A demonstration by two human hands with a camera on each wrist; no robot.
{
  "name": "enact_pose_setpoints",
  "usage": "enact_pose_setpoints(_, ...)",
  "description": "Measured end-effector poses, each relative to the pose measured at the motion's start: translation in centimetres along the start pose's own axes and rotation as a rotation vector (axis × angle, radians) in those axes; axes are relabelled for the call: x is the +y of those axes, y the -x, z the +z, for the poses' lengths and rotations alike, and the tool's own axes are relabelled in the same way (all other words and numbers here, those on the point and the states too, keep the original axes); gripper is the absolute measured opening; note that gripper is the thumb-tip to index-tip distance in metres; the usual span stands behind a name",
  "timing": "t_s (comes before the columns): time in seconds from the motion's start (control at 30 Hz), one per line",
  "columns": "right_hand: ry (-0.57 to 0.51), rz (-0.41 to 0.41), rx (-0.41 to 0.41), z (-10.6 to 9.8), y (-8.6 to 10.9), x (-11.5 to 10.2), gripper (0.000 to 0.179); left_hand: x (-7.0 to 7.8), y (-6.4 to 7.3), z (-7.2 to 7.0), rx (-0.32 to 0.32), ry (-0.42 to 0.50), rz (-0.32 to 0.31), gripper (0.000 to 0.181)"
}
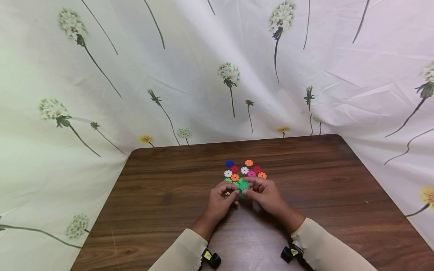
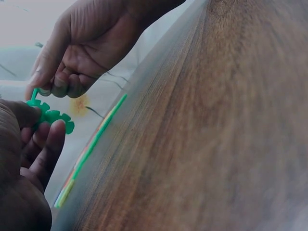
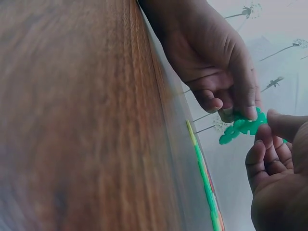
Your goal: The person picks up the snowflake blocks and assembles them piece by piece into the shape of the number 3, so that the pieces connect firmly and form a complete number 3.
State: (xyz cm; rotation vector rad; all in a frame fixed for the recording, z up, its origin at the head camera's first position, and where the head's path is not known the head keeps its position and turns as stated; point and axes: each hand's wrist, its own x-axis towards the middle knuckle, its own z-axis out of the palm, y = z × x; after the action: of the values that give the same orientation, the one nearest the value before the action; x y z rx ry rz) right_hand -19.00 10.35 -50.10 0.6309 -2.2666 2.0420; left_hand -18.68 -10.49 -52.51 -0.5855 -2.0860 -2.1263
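Dark green notched plastic discs (image 1: 243, 185), joined together, are held between both hands above the table. My left hand (image 1: 218, 201) pinches them from the left between thumb and fingers. From the other side my right hand (image 1: 268, 195) grips them with thumb and forefinger. In the left wrist view the green discs (image 2: 50, 115) sit at angles to one another, one seen edge-on under a fingertip. The right wrist view shows the same green discs (image 3: 245, 123) between the two thumbs. Fingers hide part of the joint.
Just beyond the hands, loose notched discs lie flat on the brown wooden table (image 1: 162, 210): blue (image 1: 229, 163), white (image 1: 244, 170), orange (image 1: 249, 163), pink (image 1: 251, 173), red (image 1: 257, 169) and light green (image 1: 228, 180). A flower-printed cloth (image 1: 196, 82) hangs behind the table.
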Motion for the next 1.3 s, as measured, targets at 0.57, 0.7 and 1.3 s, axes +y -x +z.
enact_pose_setpoints(0.57,-0.011,-0.026,-0.004,0.1,0.0,0.5,0.033,0.3,0.1,0.0,0.034,-0.044,0.028,0.01)
enact_pose_setpoints(0.7,-0.031,-0.034,-0.027,0.0,0.1,0.5,0.031,0.3,0.1,0.0,0.03,-0.048,0.018,0.009)
enact_pose_setpoints(1.3,-0.122,-0.073,-0.047,0.0,0.2,1.1,0.032,0.1,0.2,0.0,0.009,-0.081,0.078,0.004)
